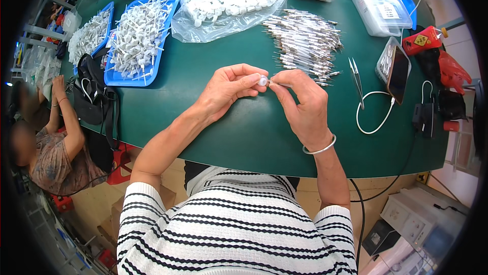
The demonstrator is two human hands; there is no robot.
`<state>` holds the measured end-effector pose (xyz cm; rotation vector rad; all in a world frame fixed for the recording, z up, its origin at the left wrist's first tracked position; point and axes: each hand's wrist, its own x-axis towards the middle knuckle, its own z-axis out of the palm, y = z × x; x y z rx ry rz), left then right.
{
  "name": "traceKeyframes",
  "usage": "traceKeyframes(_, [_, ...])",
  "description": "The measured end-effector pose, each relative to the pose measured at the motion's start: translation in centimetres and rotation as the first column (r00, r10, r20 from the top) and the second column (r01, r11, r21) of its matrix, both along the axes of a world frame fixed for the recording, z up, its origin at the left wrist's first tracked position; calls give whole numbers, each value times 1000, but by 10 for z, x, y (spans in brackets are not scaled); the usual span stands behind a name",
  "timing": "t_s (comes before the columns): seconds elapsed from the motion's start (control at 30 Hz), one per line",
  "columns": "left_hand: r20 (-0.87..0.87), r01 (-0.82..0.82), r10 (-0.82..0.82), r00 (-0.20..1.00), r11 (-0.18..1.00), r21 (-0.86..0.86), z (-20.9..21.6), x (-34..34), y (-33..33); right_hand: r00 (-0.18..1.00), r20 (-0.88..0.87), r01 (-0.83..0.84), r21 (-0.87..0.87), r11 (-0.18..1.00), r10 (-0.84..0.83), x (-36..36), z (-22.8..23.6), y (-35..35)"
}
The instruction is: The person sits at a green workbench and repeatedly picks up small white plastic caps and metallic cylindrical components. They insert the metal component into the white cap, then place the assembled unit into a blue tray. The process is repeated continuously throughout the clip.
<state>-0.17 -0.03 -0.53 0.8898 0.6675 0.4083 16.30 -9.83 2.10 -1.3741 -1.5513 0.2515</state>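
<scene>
A round white piece (263, 80) is pinched by the left hand (231, 88); a thin, half-hidden part (269, 83) alongside, by the right hand (305, 103).

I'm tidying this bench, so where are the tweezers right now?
In the head view, the tweezers lie on the green table, right of the right hand, between the pile of thin rods and the phone.
</scene>
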Motion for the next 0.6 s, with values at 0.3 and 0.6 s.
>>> traceKeyframes(0.3, [23, -13, 14, 1000, 999, -46, 0, 0, 1, 997, -73, -3, -14, 1000, 2, 0, -2, 0])
traceKeyframes(0.6, [7, -19, 19, 1000, 999, -30, 1, 0, 0, 983, -184, 11, -65, 998, -23, -1, -4, -1])
